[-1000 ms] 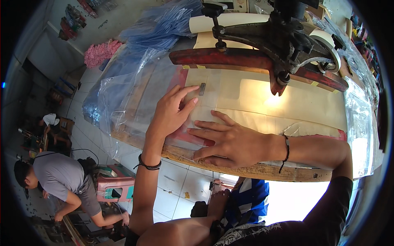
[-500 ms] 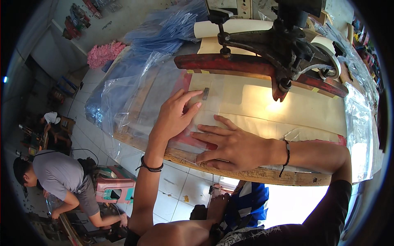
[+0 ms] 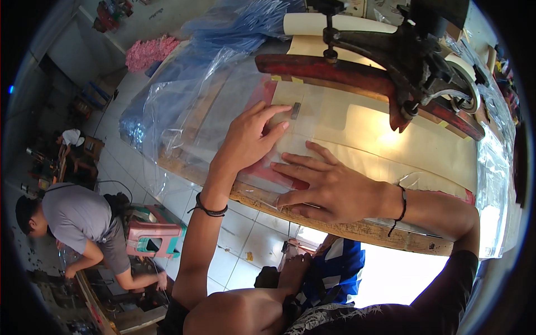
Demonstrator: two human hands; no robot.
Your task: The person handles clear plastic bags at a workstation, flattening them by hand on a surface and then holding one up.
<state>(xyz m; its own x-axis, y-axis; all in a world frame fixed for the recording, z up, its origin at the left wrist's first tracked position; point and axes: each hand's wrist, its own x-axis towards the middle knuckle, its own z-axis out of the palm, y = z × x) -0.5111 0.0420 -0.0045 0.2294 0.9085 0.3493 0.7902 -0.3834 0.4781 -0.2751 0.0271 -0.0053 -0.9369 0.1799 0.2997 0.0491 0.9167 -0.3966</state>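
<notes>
Now, both hands are working over the tabletop (image 3: 413, 241), whose worn wooden edge is facing the person. The left hand (image 3: 259, 131) is holding its index finger and thumb apart, with a gap between them, and it is pinching nothing. Its index fingertip is pointing at a small grey bar (image 3: 296, 110); whether it is touching the bar or only staying just beside it, I cannot tell. The bar is lying near the left end of the beige sheet (image 3: 357, 120), and the clear plastic (image 3: 218, 106) is spreading under the left hand and hanging over the near edge. The right hand (image 3: 335, 187) is resting palm down, with its fingers spreading toward the left, close to the near edge. A dark bracelet (image 3: 211, 205) is circling the left wrist, and a thin cord (image 3: 403, 206) is circling the right one.

Above the beige sheet, a long red beam (image 3: 335, 72) is hanging from a black bracket (image 3: 379, 47). Behind the beam, a pale roll (image 3: 338, 23) is lying. Blue plastic (image 3: 240, 33) is piling up at the far left, and beside it a pink bundle (image 3: 149, 53) is showing. On the lower left, a co-worker (image 3: 81, 218) in a grey shirt is bending forward near a pink and green stool (image 3: 153, 231).
</notes>
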